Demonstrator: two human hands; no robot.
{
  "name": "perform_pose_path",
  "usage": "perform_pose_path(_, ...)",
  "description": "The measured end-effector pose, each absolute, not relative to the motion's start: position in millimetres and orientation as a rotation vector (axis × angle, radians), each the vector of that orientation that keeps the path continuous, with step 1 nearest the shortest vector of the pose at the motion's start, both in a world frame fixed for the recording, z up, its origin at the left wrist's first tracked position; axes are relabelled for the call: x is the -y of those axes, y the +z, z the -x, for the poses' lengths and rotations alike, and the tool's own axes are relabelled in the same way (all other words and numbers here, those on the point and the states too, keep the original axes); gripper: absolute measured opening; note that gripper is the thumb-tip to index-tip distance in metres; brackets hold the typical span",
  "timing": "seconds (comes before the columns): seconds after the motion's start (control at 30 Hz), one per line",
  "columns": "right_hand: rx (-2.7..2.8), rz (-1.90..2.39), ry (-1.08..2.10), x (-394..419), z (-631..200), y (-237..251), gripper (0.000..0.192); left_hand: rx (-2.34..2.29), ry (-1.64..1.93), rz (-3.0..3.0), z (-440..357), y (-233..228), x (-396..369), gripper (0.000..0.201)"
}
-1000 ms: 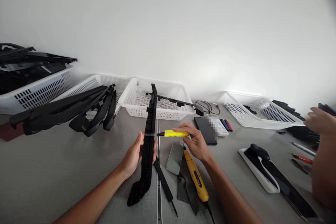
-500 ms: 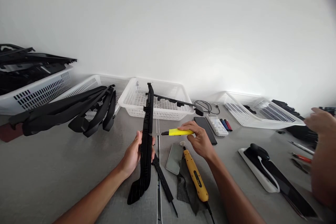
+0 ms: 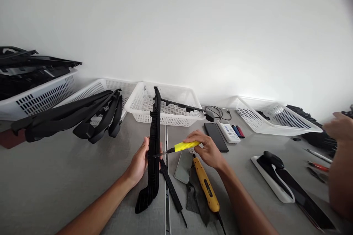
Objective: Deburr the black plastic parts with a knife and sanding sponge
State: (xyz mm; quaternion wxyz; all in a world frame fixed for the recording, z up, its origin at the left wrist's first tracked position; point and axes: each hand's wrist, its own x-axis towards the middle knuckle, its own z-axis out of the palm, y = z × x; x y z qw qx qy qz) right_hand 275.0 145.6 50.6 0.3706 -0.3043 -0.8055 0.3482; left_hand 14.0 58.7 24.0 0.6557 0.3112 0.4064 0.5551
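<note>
Head view, centre frame: my left hand grips the upright black trim strip while my right hand, fingers closed on the yellow utility knife, has its blade at the strip's edge, trimming apparently under way and unfinished.

There is one view only, from the camera on my head, looking forward and down over the grey flat desk towards the plain white wall behind it. It sits close: my forearms run in from the bottom edge, and my left hand and right hand meet near the middle. The wall fills the upper half. Another person's arm cuts in at the right edge.
</note>
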Motion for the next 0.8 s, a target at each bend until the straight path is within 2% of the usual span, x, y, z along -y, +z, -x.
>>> perform_pose_path(0.13, 1.984, 0.873, 0.781, -144, -274, 51, 0.049, -0.937, 1.281, -0.720, -15, 28, -58, 0.067)
perform_pose_path(0.27, 2.081, 0.929, 0.797, -141, -268, 49, 0.037, -0.905, 1.291, -0.610, -19, 31, -58, 0.057)
perform_pose_path(0.37, 2.115, 0.898, 0.866, -140, -265, 49, 0.032, -0.888, 1.302, -0.575, -20, 31, -59, 0.059)
perform_pose_path(0.53, 2.001, 0.914, 0.783, -142, -266, 48, 0.033, -0.922, 1.258, -0.638, -20, 33, -57, 0.060)
perform_pose_path(0.7, 2.086, 0.860, 0.925, -140, -265, 50, 0.032, -0.916, 1.266, -0.650, -21, 33, -56, 0.059)
perform_pose_path(0.8, 1.978, 0.911, 0.835, -140, -265, 51, 0.032, -0.906, 1.281, -0.643, -21, 33, -57, 0.059)
